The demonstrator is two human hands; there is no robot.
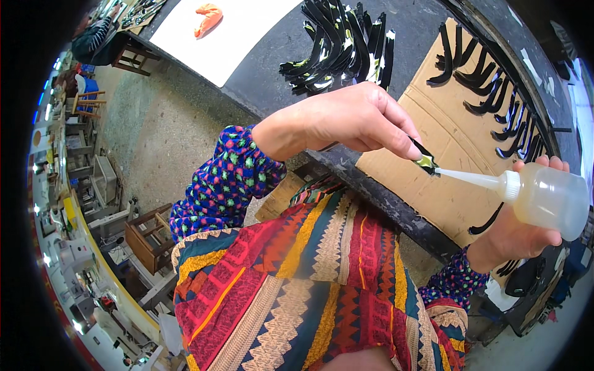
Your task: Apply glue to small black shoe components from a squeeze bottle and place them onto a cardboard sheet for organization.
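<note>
My left hand (pixel 365 120) pinches a small black strip (pixel 423 156) with a yellow-green patch on it, above the cardboard. In my right hand (pixel 526 229) is a translucent squeeze bottle (pixel 550 195), tilted sideways and partly filled with pale yellowish liquid. The bottle's long white nozzle (pixel 467 177) points left, and its tip meets the end of the strip or is very close to it. Behind my left hand lies a heap of curved black strips (pixel 340 46), several with white and yellow-green patches.
A brown cardboard sheet (pixel 402 145) covers part of the dark table (pixel 260 68); curved black strips (pixel 495 93) lie in a row along its far right side. A white sheet (pixel 229 31) holds an orange crumpled item (pixel 208 20). A wooden stool (pixel 150 238) stands on the floor at left.
</note>
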